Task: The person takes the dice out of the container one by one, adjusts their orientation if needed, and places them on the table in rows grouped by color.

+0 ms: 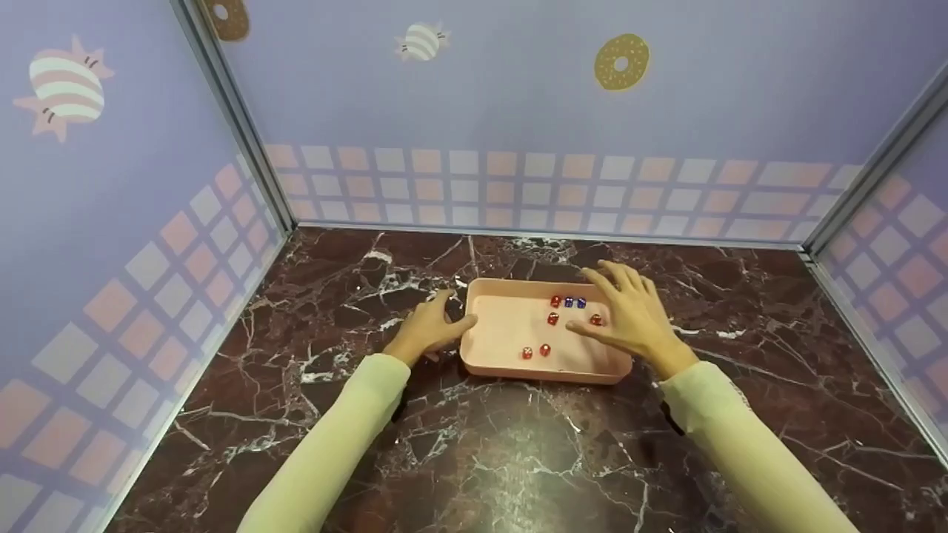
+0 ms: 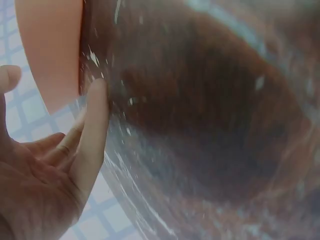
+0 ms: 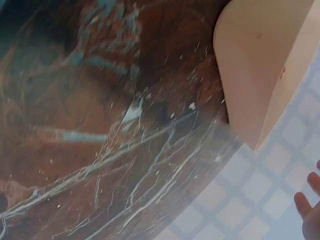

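A shallow pink tray [image 1: 490, 344] sits on the dark marbled table. Inside it lie several red dice [image 1: 545, 349] and two blue dice [image 1: 569, 303], the blue pair along the far side with a red one beside them. At the tray's left end is my left hand [image 1: 428, 326], fingers spread and thumb overlapping the rim. The left wrist view shows its loosely bent fingers [image 2: 96, 117] beside the tray's wall [image 2: 52, 47]. Over the right end reaches my right hand [image 1: 629, 314], thumb and fingers apart with nothing held. Only its fingertips [image 3: 303, 204] enter the right wrist view.
Marbled table surface [image 1: 518, 451] with white veins surrounds the tray. A purple back wall [image 1: 511, 96] with checks, candy and donut prints rises behind it. Similar side panels stand at left [image 1: 133, 185] and right [image 1: 911, 200], joined by metal corner posts.
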Action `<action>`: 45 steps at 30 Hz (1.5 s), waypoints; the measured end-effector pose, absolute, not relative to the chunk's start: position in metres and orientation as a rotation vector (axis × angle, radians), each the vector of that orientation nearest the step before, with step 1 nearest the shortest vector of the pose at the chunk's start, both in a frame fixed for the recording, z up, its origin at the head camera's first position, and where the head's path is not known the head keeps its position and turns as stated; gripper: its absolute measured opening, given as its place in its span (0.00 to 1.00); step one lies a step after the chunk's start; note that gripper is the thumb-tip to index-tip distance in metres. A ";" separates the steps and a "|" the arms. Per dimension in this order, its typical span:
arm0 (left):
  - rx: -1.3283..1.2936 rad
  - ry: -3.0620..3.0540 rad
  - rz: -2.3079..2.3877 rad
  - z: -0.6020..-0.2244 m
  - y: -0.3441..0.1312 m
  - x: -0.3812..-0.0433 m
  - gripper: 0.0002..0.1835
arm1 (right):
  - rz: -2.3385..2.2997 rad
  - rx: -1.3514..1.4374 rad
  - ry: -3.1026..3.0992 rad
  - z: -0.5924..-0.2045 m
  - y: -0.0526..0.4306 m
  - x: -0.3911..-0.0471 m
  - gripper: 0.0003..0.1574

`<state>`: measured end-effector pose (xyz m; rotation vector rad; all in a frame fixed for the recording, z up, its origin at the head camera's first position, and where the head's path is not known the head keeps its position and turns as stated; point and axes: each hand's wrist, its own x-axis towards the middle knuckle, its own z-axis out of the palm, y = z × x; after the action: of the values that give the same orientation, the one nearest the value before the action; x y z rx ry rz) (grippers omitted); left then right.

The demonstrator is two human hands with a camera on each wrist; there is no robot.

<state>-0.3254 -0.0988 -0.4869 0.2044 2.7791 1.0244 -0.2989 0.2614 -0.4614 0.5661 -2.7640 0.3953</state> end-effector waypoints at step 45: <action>0.268 2.362 1.735 -0.514 -0.087 -0.287 0.35 | 0.579 0.950 -2.668 -0.507 0.215 -0.312 0.13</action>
<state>-0.2867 -0.0867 -0.5144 0.2684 2.3618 1.7352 -0.3123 0.2154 -0.5068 0.9496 -2.6676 0.5786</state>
